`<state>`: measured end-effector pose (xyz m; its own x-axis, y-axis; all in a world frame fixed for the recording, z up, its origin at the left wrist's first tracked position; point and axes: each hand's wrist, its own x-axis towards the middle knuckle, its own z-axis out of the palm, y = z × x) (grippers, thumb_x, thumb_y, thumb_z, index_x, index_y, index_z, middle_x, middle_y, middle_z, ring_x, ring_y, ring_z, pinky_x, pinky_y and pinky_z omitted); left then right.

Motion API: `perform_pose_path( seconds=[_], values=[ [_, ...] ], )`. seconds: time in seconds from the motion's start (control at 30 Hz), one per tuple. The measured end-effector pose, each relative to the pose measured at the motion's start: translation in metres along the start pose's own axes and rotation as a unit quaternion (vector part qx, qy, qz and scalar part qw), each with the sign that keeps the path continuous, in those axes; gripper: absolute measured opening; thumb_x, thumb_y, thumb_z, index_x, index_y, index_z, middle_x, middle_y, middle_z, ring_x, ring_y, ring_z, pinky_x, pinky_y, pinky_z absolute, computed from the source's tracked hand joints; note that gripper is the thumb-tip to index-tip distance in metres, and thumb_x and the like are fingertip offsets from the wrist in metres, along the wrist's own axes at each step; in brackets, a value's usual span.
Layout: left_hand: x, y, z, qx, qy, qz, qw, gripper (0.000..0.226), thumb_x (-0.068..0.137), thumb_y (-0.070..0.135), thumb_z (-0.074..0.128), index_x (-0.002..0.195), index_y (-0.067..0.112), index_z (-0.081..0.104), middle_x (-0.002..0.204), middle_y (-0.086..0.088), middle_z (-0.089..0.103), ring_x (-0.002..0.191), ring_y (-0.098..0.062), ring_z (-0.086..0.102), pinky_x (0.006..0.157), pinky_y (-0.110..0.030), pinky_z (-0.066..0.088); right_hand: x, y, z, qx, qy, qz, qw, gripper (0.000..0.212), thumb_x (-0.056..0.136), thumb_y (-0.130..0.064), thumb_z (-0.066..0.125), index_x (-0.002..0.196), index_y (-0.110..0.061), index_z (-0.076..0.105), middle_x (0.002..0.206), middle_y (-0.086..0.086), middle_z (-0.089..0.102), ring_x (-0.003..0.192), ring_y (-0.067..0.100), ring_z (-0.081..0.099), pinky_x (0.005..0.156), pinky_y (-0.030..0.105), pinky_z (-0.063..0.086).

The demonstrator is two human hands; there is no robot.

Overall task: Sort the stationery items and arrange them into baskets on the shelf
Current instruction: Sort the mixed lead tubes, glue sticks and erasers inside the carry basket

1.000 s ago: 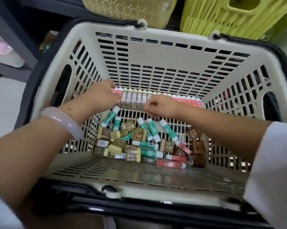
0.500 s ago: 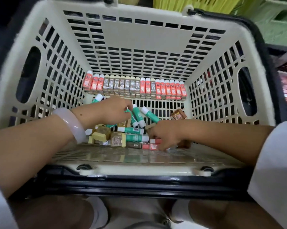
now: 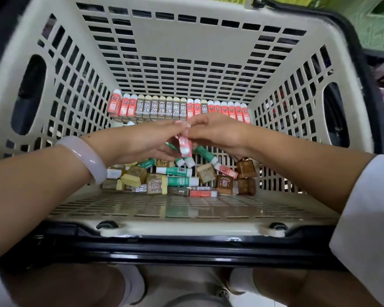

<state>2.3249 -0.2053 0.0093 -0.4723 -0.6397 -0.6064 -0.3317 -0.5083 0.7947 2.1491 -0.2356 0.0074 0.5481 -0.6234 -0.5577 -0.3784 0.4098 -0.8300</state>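
Both hands, the left hand (image 3: 146, 142) and right hand (image 3: 217, 134), pinch one red eraser (image 3: 184, 147) at frame centre, best slotted upright among the red ones in the back row (image 3: 177, 109).

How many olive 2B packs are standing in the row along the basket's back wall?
8. Seven olive packs stand side by side left of centre; one lone olive pack further right, between red packs. None seems hidden.
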Motion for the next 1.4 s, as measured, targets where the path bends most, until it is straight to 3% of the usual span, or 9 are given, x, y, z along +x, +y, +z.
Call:
perform_pose_path(
  seconds=[0.1,0.2,0.3,0.4,0.47,0.73,0.93,1.23,1.4],
  values=[
    [0.001,0.004,0.002,-0.089,0.041,0.005,0.995,0.026,0.087,0.042,0.050,0.106,0.025,0.056,0.102,-0.009,0.064,0.078,-0.016,0.070,0.068,-0.023,0.056,0.000,0.001,0.004,0.167,0.002,-0.016,0.986,0.014,0.084,0.000,0.058,0.097,-0.006,0.058,0.076,0.004,0.071,0.073,0.012,0.068,0.069,0.017,0.056],
    [0.002,0.005,0.003,-0.049,0.087,-0.012,0.995,0.024,0.091,0.032,0.052,0.102,0.012,0.057,0.082,-0.007,0.064,0.055,-0.007,0.062,0.051,-0.016,0.049,-0.002,0.002,0.000,0.167,0.021,-0.010,0.986,0.014,0.086,0.000,0.056,0.100,-0.004,0.054,0.079,0.011,0.070,0.072,0.013,0.070,0.066,0.016,0.056],
    [0.003,0.005,0.005,-0.021,0.112,-0.013,0.993,0.011,0.095,0.020,0.049,0.099,0.011,0.054,0.074,-0.005,0.062,0.047,-0.006,0.057,0.044,-0.015,0.045,-0.008,0.007,-0.005,-0.159,-0.021,0.026,0.987,0.011,0.092,-0.007,0.050,0.089,-0.010,0.061,0.086,0.010,0.068,0.069,0.008,0.067,0.066,0.017,0.055],
    [0.006,0.004,0.003,-0.005,0.126,-0.013,0.992,0.010,0.094,0.013,0.048,0.103,0.009,0.051,0.079,-0.008,0.062,0.054,-0.009,0.061,0.051,-0.017,0.052,-0.012,0.027,0.007,-0.488,-0.184,0.056,0.852,0.024,0.094,-0.013,0.047,0.111,-0.011,0.064,0.110,0.007,0.067,0.093,0.015,0.064,0.088,0.030,0.051],
    [0.007,0.004,0.002,0.009,0.130,-0.018,0.991,0.008,0.094,0.012,0.049,0.101,0.010,0.051,0.083,-0.009,0.063,0.061,-0.012,0.063,0.057,-0.019,0.055,-0.014,0.036,0.018,-0.591,-0.190,0.030,0.783,0.032,0.094,-0.010,0.044,0.121,-0.013,0.061,0.120,0.005,0.063,0.107,0.020,0.058,0.096,0.031,0.044],
    [0.008,0.003,0.002,0.017,0.131,-0.037,0.991,0.012,0.087,0.013,0.059,0.098,0.007,0.057,0.088,-0.012,0.067,0.073,-0.018,0.066,0.058,-0.020,0.056,-0.017,0.047,0.030,-0.596,-0.169,0.082,0.781,0.038,0.093,-0.004,0.040,0.131,-0.004,0.048,0.118,0.015,0.058,0.105,0.028,0.054,0.084,0.029,0.043],
    [0.009,0.003,0.001,0.017,0.143,-0.050,0.988,0.015,0.091,0.013,0.054,0.106,0.010,0.053,0.093,-0.011,0.067,0.077,-0.016,0.066,0.060,-0.022,0.058,-0.010,0.040,0.014,-0.486,-0.180,0.142,0.843,0.042,0.090,-0.032,0.056,0.120,-0.003,0.057,0.068,-0.011,0.045,0.060,0.003,0.042,0.053,0.018,0.032],
    [0.010,0.006,-0.002,0.027,0.169,-0.032,0.985,0.007,0.093,0.011,0.052,0.100,0.011,0.052,0.094,-0.012,0.065,0.075,-0.016,0.065,0.058,-0.020,0.057,-0.010,0.038,0.019,-0.446,-0.092,0.092,0.885,0.034,0.090,-0.030,0.057,0.116,-0.008,0.053,0.088,-0.003,0.051,0.078,0.013,0.048,0.059,0.022,0.035],
    [0.009,0.008,-0.003,0.028,0.183,-0.026,0.982,0.005,0.093,0.011,0.051,0.094,0.014,0.048,0.097,-0.012,0.065,0.078,-0.017,0.066,0.060,-0.021,0.056,-0.002,0.039,0.042,-0.524,-0.077,0.034,0.848,0.033,0.088,-0.029,0.060,0.114,-0.009,0.059,0.107,0.005,0.061,0.090,0.017,0.051,0.072,0.022,0.036]
  ],
)
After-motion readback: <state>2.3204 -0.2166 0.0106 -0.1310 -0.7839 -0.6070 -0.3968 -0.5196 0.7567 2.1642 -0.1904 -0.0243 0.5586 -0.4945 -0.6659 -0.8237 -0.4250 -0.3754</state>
